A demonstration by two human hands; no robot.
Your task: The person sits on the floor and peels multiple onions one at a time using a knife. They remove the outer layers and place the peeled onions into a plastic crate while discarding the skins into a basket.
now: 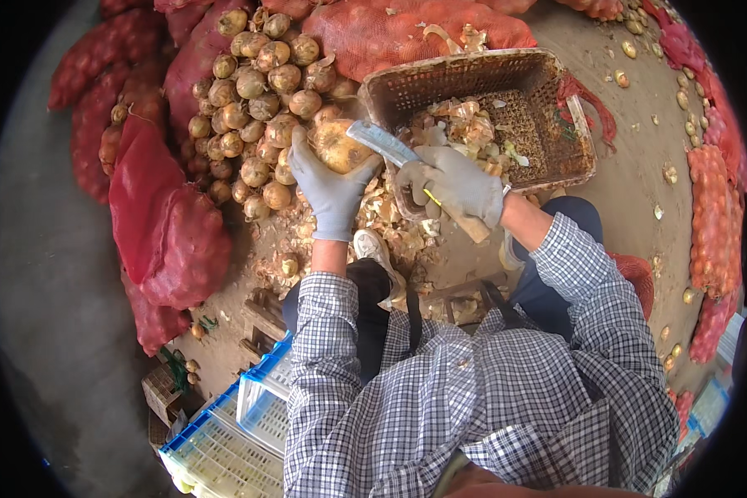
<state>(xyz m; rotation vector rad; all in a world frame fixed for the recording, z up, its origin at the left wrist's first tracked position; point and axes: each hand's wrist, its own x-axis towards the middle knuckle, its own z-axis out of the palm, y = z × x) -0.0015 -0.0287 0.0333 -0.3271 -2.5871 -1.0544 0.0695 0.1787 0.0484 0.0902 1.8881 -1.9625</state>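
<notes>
My left hand (331, 194), in a grey work glove, cups a large yellow onion (337, 147) with dry papery skin. A knife (385, 144) with a wooden handle is gripped in my gloved right hand (457, 187). Its blade points up and left, and the squared tip overlaps the onion's right side; I cannot tell whether it touches. Directly behind my left hand lies a heap of unpeeled onions (249, 84). Under and beyond my right hand stands a brown plastic crate (467, 70) holding onion skins (467, 118).
Red mesh sacks of onions lie at the left (180, 243), the back (404, 37) and the right (713, 218). Loose skins (380, 208) litter the floor by my shoe (371, 246). White crates with blue rims (230, 448) stand at the lower left.
</notes>
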